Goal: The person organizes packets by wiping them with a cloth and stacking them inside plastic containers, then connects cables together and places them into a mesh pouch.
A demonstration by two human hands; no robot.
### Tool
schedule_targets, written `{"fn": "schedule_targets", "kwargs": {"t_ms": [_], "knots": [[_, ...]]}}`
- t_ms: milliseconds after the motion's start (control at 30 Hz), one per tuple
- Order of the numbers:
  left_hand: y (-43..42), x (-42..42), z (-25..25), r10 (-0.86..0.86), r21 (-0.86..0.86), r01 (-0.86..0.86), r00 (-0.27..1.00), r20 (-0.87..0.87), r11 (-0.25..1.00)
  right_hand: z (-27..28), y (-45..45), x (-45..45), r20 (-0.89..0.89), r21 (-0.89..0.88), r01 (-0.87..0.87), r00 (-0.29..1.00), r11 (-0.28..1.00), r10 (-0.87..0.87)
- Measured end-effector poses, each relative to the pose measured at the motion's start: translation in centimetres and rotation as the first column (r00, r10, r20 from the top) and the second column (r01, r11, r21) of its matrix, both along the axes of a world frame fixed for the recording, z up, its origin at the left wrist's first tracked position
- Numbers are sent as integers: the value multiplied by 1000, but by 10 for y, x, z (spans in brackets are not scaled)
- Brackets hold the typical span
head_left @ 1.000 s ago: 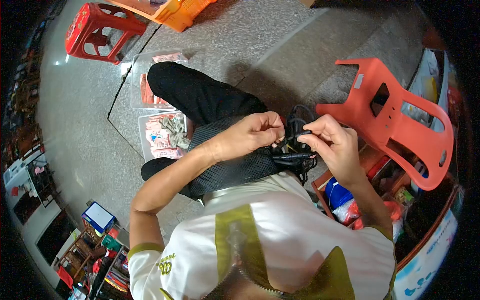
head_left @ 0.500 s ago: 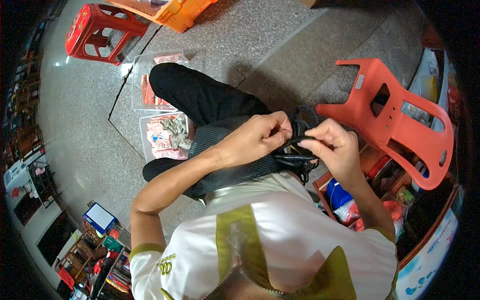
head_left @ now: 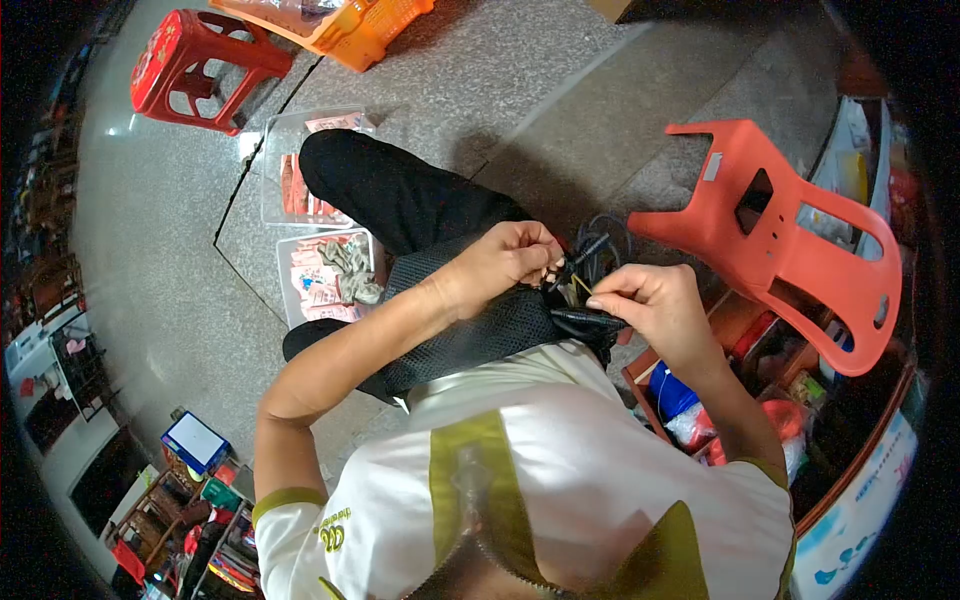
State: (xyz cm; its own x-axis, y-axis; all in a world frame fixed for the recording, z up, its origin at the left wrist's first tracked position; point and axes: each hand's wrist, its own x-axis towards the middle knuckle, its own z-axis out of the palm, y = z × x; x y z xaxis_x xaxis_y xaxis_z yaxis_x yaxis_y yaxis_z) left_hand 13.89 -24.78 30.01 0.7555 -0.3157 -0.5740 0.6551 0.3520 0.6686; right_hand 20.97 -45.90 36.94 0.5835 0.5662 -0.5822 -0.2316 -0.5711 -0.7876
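Black cables (head_left: pixel 592 246) lie bunched over my lap, beside a black mesh cloth (head_left: pixel 450 345). My left hand (head_left: pixel 512 262) is closed at the left side of the bunch, with thumb and fingers pressed together on a black cable; small pale tips show by the fingertips. To the right, my right hand (head_left: pixel 645 300) pinches the end of a thin yellow strand (head_left: pixel 583 285) that runs up towards the cables. A thicker black cable section (head_left: pixel 588 318) lies just below the right fingertips.
Two clear boxes (head_left: pixel 283 285) with pink packets stand on the floor at left. A red stool (head_left: pixel 205 75) and an orange crate (head_left: pixel 350 35) are beyond them. A red chair (head_left: pixel 770 235) stands at right, above an open drawer (head_left: pixel 650 410) holding bags.
My right hand has let go of the black cable it held and moved slightly down, now pinching the yellow strand. My left hand has shifted a little left and up since the middle frame.
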Motion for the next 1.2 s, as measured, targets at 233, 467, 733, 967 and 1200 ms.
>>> {"fn": "schedule_targets", "kwargs": {"t_ms": [233,467,733,967,1200], "knots": [[1,-3,7,6,20,-7,1000,28,1000,-12,9,1,344,-9,-216,916,976,205],[2,-6,-3,-26,48,23,998,57,999,2,16,-2,92,-51,-149,984,987,154],[11,-1,1,-189,39,186,971,146,982,-2,14,-9,616,17,-297,755,955,224],[9,-1,4,-168,-23,175,969,183,984,-8,11,-9,484,73,-211,862,975,151],[8,2,4,-156,-44,159,986,66,986,-9,10,-7,536,63,-271,821,961,196]]}}
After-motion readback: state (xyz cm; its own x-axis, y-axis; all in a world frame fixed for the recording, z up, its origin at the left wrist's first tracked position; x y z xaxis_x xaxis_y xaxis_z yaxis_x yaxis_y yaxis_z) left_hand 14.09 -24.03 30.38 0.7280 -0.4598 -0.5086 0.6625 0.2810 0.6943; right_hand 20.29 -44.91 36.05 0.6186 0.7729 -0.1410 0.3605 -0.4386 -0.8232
